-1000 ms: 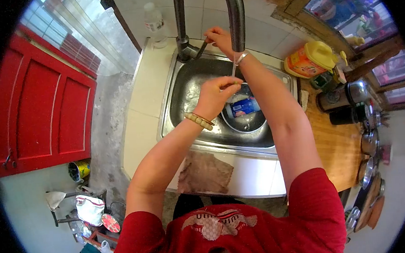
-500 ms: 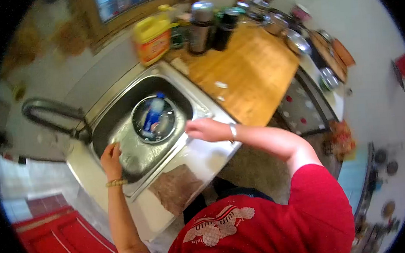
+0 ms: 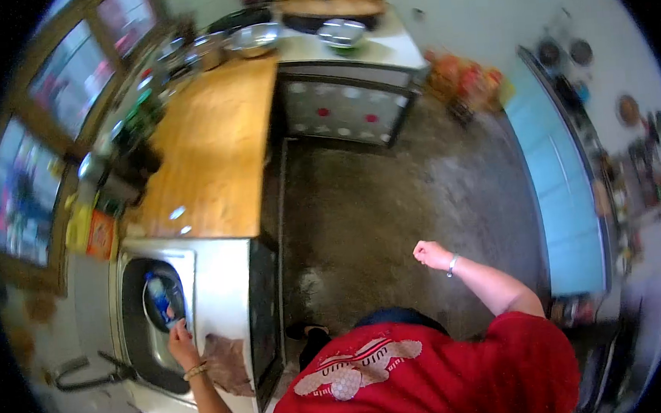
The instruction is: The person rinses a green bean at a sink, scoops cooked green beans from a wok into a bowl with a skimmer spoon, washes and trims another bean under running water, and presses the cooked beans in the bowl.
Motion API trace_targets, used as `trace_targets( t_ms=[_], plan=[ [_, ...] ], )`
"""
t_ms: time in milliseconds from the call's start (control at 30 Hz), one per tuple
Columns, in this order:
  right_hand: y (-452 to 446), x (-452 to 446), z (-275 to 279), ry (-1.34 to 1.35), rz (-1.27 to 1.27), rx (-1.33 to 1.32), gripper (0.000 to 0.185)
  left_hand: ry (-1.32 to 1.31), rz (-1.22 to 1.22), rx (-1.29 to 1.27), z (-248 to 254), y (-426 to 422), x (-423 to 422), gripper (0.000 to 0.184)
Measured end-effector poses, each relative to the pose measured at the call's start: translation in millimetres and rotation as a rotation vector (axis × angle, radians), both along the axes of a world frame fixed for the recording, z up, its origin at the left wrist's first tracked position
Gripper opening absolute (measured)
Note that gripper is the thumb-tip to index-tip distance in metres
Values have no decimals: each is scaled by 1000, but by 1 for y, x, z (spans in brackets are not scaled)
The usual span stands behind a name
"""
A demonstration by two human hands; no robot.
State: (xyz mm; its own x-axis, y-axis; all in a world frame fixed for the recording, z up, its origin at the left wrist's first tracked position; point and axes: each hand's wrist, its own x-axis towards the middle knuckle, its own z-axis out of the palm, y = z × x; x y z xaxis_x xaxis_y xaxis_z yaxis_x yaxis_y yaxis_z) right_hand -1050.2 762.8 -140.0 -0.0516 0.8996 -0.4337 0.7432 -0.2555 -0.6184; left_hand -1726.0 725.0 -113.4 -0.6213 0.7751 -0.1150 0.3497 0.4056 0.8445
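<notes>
My left hand is over the near edge of the sink, fingers slightly bent, with nothing visible in it. Just beyond it, a bottle with a blue label and blue cap lies in a round metal bowl inside the sink. A brown cloth lies flat on the counter beside my left wrist. Out to the right, my right hand hangs over the floor with its fingers curled in, and I see nothing in it.
A wooden countertop runs from the sink to a white counter with pans. A yellow jug and a thermos stand by the window. Light-blue cabinets line the right, across a grey floor.
The view has swung right, so the sink now sits at the left and the floor fills the middle. My right hand has moved from the sink's edge out over the floor.
</notes>
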Motion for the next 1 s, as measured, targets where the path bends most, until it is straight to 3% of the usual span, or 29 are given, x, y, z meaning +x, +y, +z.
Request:
trace_targets(
  t_ms=[100,133,167,200,267,367,467,600,733,800,867,933,1000],
  plan=[
    [-43,84,1,49,-155,0,12,-397,-303,17,9,58,150,28],
    [-54,103,14,84,-220,-30,12,-499,-309,-36,37,72,222,30],
    [-60,129,12,175,-258,20,11,-492,-507,-55,65,89,289,30],
    [-83,153,-1,280,-312,77,10,-746,-582,-11,44,98,340,30],
    [-93,186,33,382,-398,159,8,-784,-822,-97,81,113,455,32],
    [-118,233,77,288,-488,236,12,-1009,-1138,-169,105,123,604,27],
    [-162,293,66,387,-658,319,13,-1164,-1378,-270,137,117,719,19],
    [-247,355,42,195,-925,359,12,-1183,-1616,-412,145,117,836,20],
    [-344,332,41,-56,-1341,217,15,-983,-1737,-469,142,127,919,24],
    [-400,307,24,-66,-1486,168,17,-816,-1796,-402,134,130,964,26],
    [-467,265,-27,91,-1781,248,16,-677,-1822,-453,122,133,1001,25],
    [-451,240,40,83,-1964,88,20,-591,-1911,-516,109,132,1072,25],
    [-472,205,13,230,-2116,14,19,-509,-1997,-617,88,128,1118,25]
  ],
)
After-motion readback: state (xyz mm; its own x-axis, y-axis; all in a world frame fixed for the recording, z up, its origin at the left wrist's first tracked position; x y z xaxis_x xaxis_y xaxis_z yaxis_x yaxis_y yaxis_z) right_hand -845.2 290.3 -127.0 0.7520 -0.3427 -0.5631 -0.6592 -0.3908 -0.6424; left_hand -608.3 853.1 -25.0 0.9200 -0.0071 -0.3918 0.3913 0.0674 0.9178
